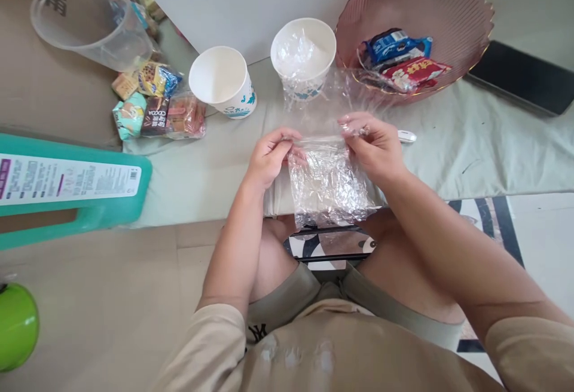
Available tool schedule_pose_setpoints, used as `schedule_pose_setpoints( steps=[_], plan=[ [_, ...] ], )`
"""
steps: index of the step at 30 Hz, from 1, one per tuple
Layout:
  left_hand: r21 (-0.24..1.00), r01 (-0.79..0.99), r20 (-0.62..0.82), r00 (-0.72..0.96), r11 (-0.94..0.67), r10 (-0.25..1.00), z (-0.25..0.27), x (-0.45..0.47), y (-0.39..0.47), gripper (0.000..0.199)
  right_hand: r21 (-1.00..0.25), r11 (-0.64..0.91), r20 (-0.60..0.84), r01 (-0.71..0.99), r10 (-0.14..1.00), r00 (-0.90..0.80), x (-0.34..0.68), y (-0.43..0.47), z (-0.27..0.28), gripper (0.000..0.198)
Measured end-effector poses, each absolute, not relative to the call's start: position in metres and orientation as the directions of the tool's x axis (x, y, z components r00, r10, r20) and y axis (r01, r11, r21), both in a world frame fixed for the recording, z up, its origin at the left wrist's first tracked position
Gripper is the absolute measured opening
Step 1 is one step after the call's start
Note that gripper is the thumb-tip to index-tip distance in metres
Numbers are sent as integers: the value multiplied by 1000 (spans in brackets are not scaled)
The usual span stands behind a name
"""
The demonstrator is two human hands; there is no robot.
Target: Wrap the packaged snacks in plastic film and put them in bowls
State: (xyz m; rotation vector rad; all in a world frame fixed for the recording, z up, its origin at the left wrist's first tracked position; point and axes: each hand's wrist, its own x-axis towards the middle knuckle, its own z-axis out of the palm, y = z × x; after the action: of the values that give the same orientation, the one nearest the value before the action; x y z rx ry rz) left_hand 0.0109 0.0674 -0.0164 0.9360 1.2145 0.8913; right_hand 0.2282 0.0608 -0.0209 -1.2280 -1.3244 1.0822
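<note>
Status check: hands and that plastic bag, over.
Left hand and right hand pinch clear plastic bag at its top corners. Bag hangs over table edge. Nothing obstructing.

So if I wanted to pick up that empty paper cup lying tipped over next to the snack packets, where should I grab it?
Probably by the rim. The empty paper cup lies tilted with its open mouth facing up and toward the camera, so come from above and the near side, one finger inside and thumb outside the wall. The snack packets crowd its left, so its right is freer.
</note>
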Motion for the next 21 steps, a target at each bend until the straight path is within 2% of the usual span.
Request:
schedule_pose_setpoints(
  steps=[4, 5, 7, 10, 13, 16, 19, 21],
  plan=[
    [923, -163, -331, 121, 348, 936, -17, 6, 71, 9, -979, 143, 148, 143, 989, 26, 232, 61, -24, 16],
    [922, -187, -316, 142, 339, 938, -17, 5, 70, 4, -980, 156, 160, 126, 987, 21, 233, 62, -26, 13],
    [923, -209, -286, 189, 323, 939, -18, 4, 70, 14, -989, 149, 149, 20, 989, -26, 236, 61, -30, 6],
    [936, -150, -283, 218, 318, 934, -21, 3, 68, 35, -992, 62, 77, -105, 987, -139, 240, 58, -34, 32],
    [942, -102, -292, 222, 321, 930, -22, 7, 67, 35, -998, -21, -12, -51, 985, -175, 240, 55, -34, 45],
    [928, -126, -312, 245, 349, 918, -21, 11, 64, 26, -998, -53, -55, 16, 991, -126, 236, 55, -33, 33],
    [907, -153, -345, 263, 392, 901, -17, 13, 61, 21, -1000, -11, -11, 6, 999, -53, 232, 57, -29, 13],
    [891, -165, -368, 281, 422, 886, -14, 11, 60, 16, -1000, 31, 31, -1, 999, -43, 231, 56, -25, 11]
  ],
)
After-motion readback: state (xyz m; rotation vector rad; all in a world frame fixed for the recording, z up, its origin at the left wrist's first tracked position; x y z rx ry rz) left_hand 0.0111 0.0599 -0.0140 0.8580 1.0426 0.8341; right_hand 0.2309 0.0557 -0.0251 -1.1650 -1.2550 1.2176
